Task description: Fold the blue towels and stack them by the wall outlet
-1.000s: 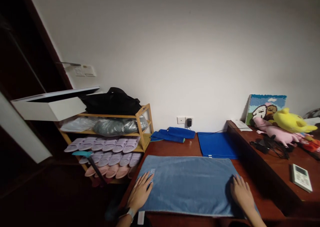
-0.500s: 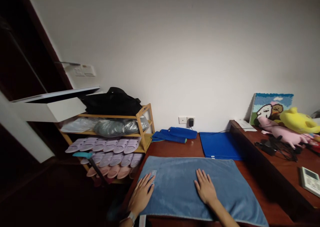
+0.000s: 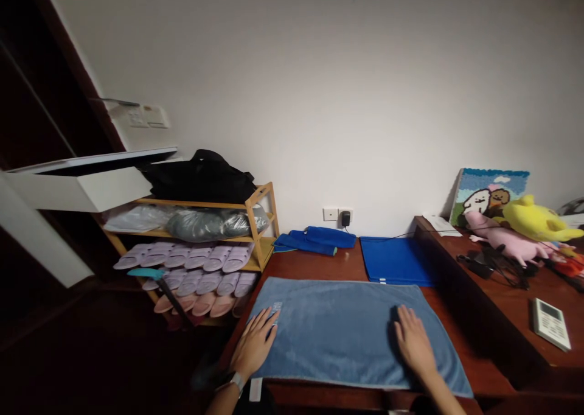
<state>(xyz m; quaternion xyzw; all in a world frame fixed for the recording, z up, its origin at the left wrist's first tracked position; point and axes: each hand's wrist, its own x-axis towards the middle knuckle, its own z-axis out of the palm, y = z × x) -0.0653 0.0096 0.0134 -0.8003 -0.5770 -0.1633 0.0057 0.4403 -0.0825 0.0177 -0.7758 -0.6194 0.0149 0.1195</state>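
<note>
A grey-blue towel [image 3: 333,330] lies spread over the dark red wooden table, with pale lettering near its left edge and small wrinkles at the lower right. On its left side rests my left hand [image 3: 255,340], palm down, fingers stretched out beside the lettering. A watch sits on that wrist. My right hand [image 3: 414,340] is over the towel's right part with its fingers extended; a dark shadow lies along its left side, and I cannot tell whether the palm touches the cloth. Neither hand grips anything. A white tag [image 3: 256,389] hangs at the lower left edge.
Behind the towel lie a folded blue cloth [image 3: 399,260] and a rumpled blue cloth [image 3: 319,241]. A raised desk [image 3: 497,299] at right bears plush toys [image 3: 515,238], cables and a white calculator-like device [image 3: 550,324]. A shoe rack [image 3: 260,238] with slippers stands left.
My right hand has moved right across the towel, from near its middle to its right part. My left hand stays at the left side. The view has shifted slightly.
</note>
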